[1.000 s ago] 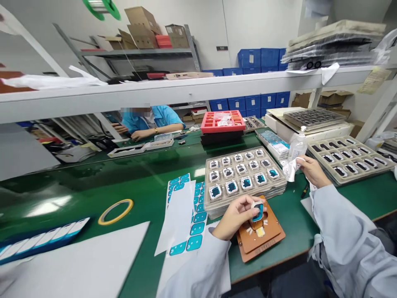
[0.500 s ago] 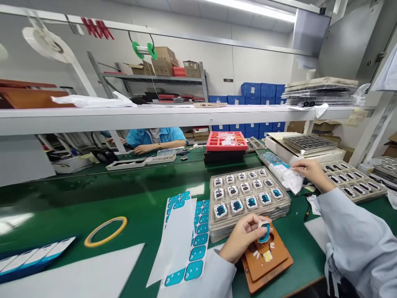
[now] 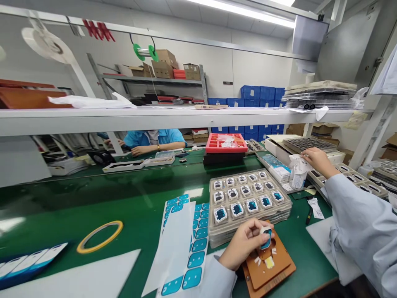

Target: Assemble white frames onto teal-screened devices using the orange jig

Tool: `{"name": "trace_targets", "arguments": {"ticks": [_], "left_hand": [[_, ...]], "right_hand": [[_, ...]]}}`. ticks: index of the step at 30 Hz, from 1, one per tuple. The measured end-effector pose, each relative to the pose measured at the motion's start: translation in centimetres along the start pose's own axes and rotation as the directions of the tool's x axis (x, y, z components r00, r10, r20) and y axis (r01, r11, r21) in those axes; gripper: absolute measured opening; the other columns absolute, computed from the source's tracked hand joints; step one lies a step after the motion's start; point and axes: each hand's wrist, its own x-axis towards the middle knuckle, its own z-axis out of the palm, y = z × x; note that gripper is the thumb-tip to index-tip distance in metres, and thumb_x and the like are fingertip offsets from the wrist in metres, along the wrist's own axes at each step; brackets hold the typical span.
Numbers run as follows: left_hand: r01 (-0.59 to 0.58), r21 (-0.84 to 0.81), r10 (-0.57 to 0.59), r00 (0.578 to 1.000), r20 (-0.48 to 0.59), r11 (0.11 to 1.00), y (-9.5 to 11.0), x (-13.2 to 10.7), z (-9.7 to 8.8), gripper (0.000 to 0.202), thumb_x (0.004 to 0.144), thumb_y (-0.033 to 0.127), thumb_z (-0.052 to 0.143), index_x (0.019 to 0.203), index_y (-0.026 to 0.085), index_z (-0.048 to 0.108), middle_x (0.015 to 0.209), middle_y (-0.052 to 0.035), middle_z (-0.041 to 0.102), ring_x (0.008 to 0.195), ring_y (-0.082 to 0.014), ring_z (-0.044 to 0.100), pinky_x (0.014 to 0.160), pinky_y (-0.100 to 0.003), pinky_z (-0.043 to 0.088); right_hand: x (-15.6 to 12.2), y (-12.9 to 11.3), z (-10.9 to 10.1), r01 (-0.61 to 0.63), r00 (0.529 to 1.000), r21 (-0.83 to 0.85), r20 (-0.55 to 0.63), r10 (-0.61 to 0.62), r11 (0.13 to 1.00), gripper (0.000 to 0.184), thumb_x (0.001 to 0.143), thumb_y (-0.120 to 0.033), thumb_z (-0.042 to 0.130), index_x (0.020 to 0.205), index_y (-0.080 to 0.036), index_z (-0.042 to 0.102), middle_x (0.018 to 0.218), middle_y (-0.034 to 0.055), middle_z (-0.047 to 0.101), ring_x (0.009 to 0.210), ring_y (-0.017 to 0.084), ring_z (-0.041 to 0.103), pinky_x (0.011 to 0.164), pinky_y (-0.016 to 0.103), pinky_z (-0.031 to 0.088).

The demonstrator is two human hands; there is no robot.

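Note:
My left hand is closed around a small white-rimmed square part with a blue face, pinched between thumb and fingers. It hovers over the near end of a brown fixture block, on which small white strips and a yellowish square lie. Farther off to the right, my right hand pinches the top of a crumpled translucent plastic bag, which hangs upright; its contents are hard to make out. Left of the block sits a stack of clear trays with rows of similar white-framed parts, the nearest ones blue.
Sheets of blue stickers lie left of the trays, and a yellow tape ring rests farther left. A red compartment box stands behind. A shelf crosses overhead. Across the bench sits a person in blue.
My right hand has moved up and slightly right, lifting the plastic bag, which now hangs more upright. My left hand keeps the part above the brown block.

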Motion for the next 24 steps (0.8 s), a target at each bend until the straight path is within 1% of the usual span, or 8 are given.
{"name": "trace_targets", "arguments": {"ticks": [4,8,10,13,15,19,24], "left_hand": [[0.009,-0.001,-0.009,1.0,-0.003,1.0,0.1,0.0,0.0,0.05,0.062,0.045,0.088,0.074,0.016,0.049,0.114,-0.0143,0.067,0.103,-0.0291,0.07,0.093,-0.039,0.051],[0.016,0.003,-0.016,1.0,-0.003,1.0,0.0,-0.1,-0.1,0.049,0.063,0.044,0.087,0.074,0.016,0.049,0.115,-0.0138,0.067,0.109,-0.03,0.067,0.092,-0.037,0.051],[0.015,0.006,-0.015,1.0,-0.005,1.0,-0.1,-0.1,-0.1,0.047,0.064,0.042,0.087,0.074,0.016,0.049,0.114,-0.0131,0.067,0.107,-0.029,0.068,0.092,-0.037,0.05],[-0.009,0.007,0.009,1.0,-0.004,1.0,-0.2,-0.2,-0.2,0.042,0.069,0.039,0.085,0.076,0.016,0.05,0.115,-0.0127,0.068,0.1,-0.026,0.071,0.091,-0.037,0.05],[-0.019,0.02,0.018,1.0,0.002,1.0,-0.3,-0.2,-0.2,0.039,0.071,0.037,0.083,0.078,0.016,0.051,0.116,-0.0133,0.067,0.098,-0.0246,0.071,0.092,-0.036,0.05],[-0.011,0.038,0.01,1.0,0.021,0.999,-0.2,-0.1,-0.2,0.039,0.072,0.038,0.082,0.079,0.016,0.051,0.119,-0.0142,0.067,0.101,-0.0241,0.07,0.092,-0.035,0.05],[-0.006,0.011,0.006,1.0,0.021,1.0,-0.2,-0.1,-0.1,0.039,0.072,0.037,0.083,0.079,0.015,0.051,0.117,-0.0134,0.067,0.098,-0.0235,0.071,0.091,-0.035,0.051]], "right_hand": [[-0.4,-0.1,0.3,0.066,0.998,-0.096,0.015,-0.065,0.993,0.017,0.091,-0.022,0.054,0.09,-0.017,0.07,0.089,0.0113,0.07,0.082,0.025,0.062,0.066,0.03,0.041],[-0.8,-0.5,0.8,0.103,0.995,-0.17,0.027,-0.1,0.98,0.017,0.092,-0.018,0.051,0.091,-0.014,0.067,0.085,0.0131,0.066,0.082,0.026,0.059,0.066,0.03,0.038],[-0.9,-0.7,0.9,0.111,0.994,-0.193,0.028,-0.107,0.975,0.017,0.093,-0.018,0.05,0.091,-0.013,0.067,0.086,0.0138,0.065,0.082,0.026,0.058,0.067,0.03,0.037],[-1.1,-1.0,0.9,0.112,0.994,-0.208,0.023,-0.11,0.972,0.019,0.095,-0.018,0.048,0.09,-0.012,0.066,0.086,0.0147,0.064,0.083,0.026,0.057,0.067,0.03,0.036],[-1.2,-1.1,1.0,0.106,0.994,-0.204,0.014,-0.106,0.973,0.019,0.094,-0.017,0.048,0.091,-0.012,0.066,0.087,0.0152,0.064,0.084,0.026,0.056,0.068,0.031,0.036],[-1.6,-1.3,1.3,0.073,0.997,-0.16,-0.014,-0.076,0.984,0.017,0.094,-0.016,0.048,0.091,-0.011,0.065,0.087,0.0148,0.064,0.084,0.026,0.056,0.069,0.032,0.038],[-2.0,-1.5,1.8,0.001,0.998,-0.033,-0.061,-0.003,0.999,0.016,0.096,-0.022,0.051,0.09,-0.013,0.062,0.087,0.0066,0.062,0.085,0.021,0.057,0.076,0.033,0.043]]}}
